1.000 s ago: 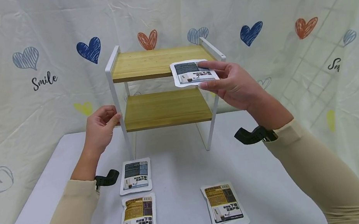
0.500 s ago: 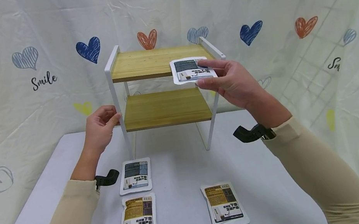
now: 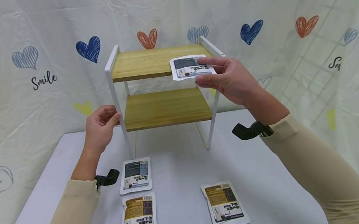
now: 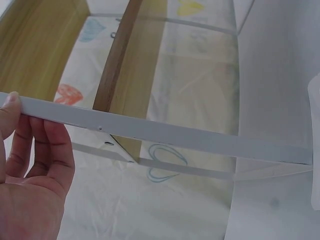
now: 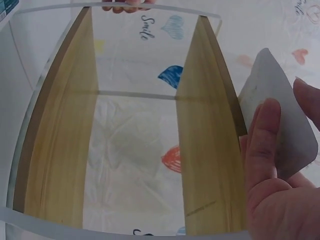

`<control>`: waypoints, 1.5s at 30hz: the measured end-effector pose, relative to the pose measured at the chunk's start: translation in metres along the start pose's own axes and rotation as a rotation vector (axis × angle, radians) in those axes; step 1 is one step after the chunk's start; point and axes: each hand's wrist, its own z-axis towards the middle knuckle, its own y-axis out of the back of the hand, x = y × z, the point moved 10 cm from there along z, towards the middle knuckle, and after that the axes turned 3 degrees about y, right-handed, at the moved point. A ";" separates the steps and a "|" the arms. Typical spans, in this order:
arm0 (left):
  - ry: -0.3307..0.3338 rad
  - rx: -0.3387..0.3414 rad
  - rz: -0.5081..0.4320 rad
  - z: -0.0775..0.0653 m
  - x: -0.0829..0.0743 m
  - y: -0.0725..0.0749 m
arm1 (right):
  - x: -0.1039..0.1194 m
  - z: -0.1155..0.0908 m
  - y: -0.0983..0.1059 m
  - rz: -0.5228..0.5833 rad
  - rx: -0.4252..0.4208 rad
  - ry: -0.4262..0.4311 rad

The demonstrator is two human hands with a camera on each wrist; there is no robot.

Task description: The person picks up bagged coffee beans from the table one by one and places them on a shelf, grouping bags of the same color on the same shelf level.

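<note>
A two-tier rack [image 3: 165,108] with wooden shelves and a white metal frame stands on the table. My left hand [image 3: 100,126] pinches its left front leg between thumb and fingers, as the left wrist view [image 4: 35,155] also shows. My right hand [image 3: 231,80] grips a flat white pouch [image 3: 190,67] with a dark blue label by its right end. That pouch overlaps the front right edge of the top shelf [image 3: 143,61]. In the right wrist view its plain back [image 5: 285,115] faces the camera, close beside the shelf edge.
On the white table [image 3: 180,206], a blue-labelled pouch [image 3: 135,175] lies in front of the rack's left leg, with a brown-labelled pouch [image 3: 137,219] nearer. Another brown-labelled pouch [image 3: 225,205] lies to the right. A heart-printed sheet [image 3: 163,8] hangs behind.
My right hand has raised the pouch slightly and tipped it flatter, over the edge of the top shelf. My left hand keeps its hold on the rack leg.
</note>
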 end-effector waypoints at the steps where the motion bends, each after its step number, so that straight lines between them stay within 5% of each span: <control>1: -0.001 0.000 0.001 0.000 0.000 0.000 | 0.000 0.001 0.000 0.003 -0.003 -0.004; 29: 0.003 0.014 0.001 0.000 0.000 0.000 | 0.003 0.006 0.008 -0.063 -0.126 0.033; 45: -0.002 0.002 0.006 0.000 0.002 0.001 | 0.008 0.009 0.014 -0.274 -0.198 0.075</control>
